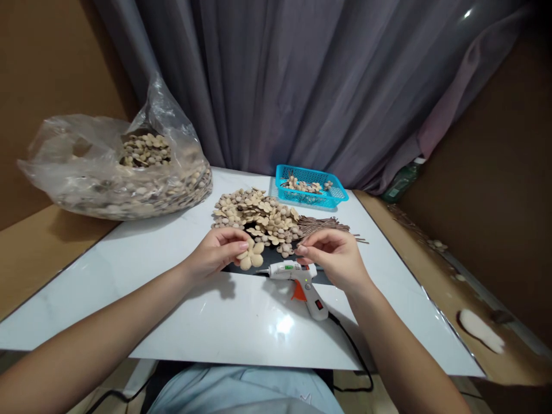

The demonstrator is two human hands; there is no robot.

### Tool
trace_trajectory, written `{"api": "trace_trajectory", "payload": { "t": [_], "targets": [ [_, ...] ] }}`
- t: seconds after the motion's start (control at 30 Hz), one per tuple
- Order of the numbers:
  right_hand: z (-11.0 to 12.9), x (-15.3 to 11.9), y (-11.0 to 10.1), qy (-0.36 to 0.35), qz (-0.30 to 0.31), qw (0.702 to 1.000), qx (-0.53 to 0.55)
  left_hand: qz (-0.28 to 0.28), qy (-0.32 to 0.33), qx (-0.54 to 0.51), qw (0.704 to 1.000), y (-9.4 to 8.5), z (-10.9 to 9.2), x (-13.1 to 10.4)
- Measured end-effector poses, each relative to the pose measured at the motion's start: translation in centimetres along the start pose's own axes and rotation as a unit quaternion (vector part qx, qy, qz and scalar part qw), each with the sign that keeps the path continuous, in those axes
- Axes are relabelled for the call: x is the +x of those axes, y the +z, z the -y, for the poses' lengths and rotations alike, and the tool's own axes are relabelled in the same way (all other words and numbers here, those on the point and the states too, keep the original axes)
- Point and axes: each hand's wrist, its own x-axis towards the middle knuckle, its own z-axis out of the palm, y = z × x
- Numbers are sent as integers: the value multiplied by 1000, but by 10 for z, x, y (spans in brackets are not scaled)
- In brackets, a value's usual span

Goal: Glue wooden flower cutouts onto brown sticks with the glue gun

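- A flat, flower-shaped piece (251, 256) was held at its edge by the left hand (218, 251), with the thumb and fingers clamped on it and its broad face turned toward the head camera.
- The fingertips of the right hand (334, 257) were held close together; whether a thin stem was pinched between them could not be told at this size.
- The flower-shaped piece was placed directly to the left of the right fingertips, nearly level with them in the view, and an open gap was left between the two hands.
- No clear long axis was shown by the piece, its petals being spread evenly.
- Below that gap a glue gun (297, 271) was laid on its side, its barrel set crosswise and its nozzle pointed left, seen just under the piece; its handle was slanted toward the person and to the right.
- The nozzle was thus set nearer the left hand.
- Thin brown stems (321, 224) were bundled just beyond the right hand, their length run mostly left to right.
- A heap of similar pieces (259, 213) was gathered beyond both hands on the white table (202, 328).
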Motion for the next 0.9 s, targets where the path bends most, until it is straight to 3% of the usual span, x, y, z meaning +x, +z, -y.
{"api": "trace_trajectory", "payload": {
  "t": [0.7,0.83,0.9],
  "targets": [
    [9,-10,0,-23,26,997,63,0,-14,0,1000,-2,2,1],
    [11,-2,-9,-45,-25,998,34,10,-7,5,1000,0,1,0],
    [9,6,-22,-74,-73,994,-33,8,-5,5,1000,1,0,0]
  ]
}}
